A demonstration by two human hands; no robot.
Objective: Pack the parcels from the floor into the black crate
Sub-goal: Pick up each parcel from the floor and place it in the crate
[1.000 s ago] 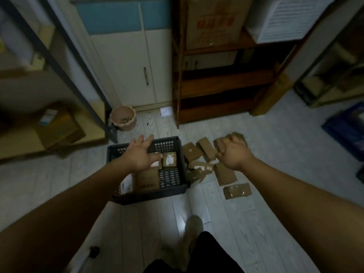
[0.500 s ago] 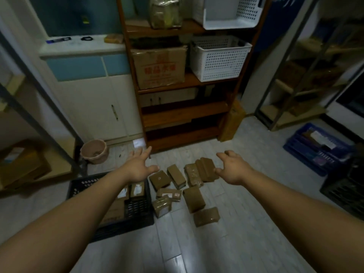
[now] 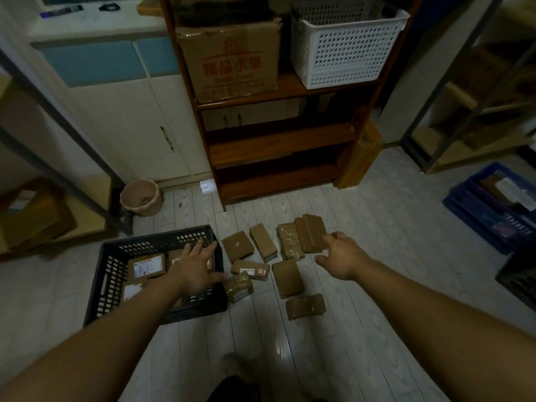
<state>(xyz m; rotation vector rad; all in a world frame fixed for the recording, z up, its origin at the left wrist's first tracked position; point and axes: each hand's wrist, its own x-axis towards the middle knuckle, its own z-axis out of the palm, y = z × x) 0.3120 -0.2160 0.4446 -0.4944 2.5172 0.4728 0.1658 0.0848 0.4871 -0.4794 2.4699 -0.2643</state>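
A black slatted crate (image 3: 107, 285) stands on the pale floor at lower left, with a few labelled brown parcels (image 3: 148, 266) inside. Several brown parcels (image 3: 287, 278) lie scattered on the floor just right of it. My left hand (image 3: 197, 269) hovers over the crate's right side, fingers spread, holding nothing. My right hand (image 3: 340, 258) reaches out with loosely bent fingers beside a stack of parcels (image 3: 309, 235) at the far right of the group, holding nothing.
A wooden shelf unit (image 3: 275, 146) with a cardboard box (image 3: 229, 59) and a white basket (image 3: 345, 44) stands behind the parcels. A pink bucket (image 3: 142, 197) sits by the white cabinet. A blue crate (image 3: 493, 210) lies at right, metal racks on both sides.
The view tilted up and shifted. My right hand, a fist a second ago, has opened beside the parcel stack. My left hand stays spread over the crate.
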